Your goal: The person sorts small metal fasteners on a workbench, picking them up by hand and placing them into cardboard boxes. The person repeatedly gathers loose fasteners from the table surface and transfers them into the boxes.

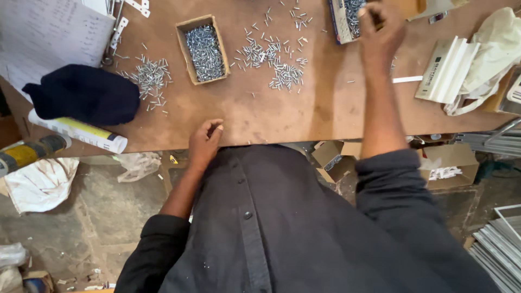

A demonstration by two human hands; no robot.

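Note:
My left hand (204,141) rests at the near edge of the brown workbench (325,103), fingers curled; whether it pinches something small I cannot tell. My right hand (381,27) reaches far across the bench to an open box of small metal screws (345,16) at the back, its fingers closed at the box's edge; what they hold is hidden. A cardboard box full of screws (203,50) stands left of centre. Loose piles of screws lie beside it on the left (151,76) and on the right (277,59).
A dark knit cap (84,93) and a white-and-yellow tube (81,132) lie at the bench's left end. White profile pieces (446,70) and a cloth bag (496,49) sit at the right. Cardboard boxes (448,163) and metal strips (502,249) are on the floor below.

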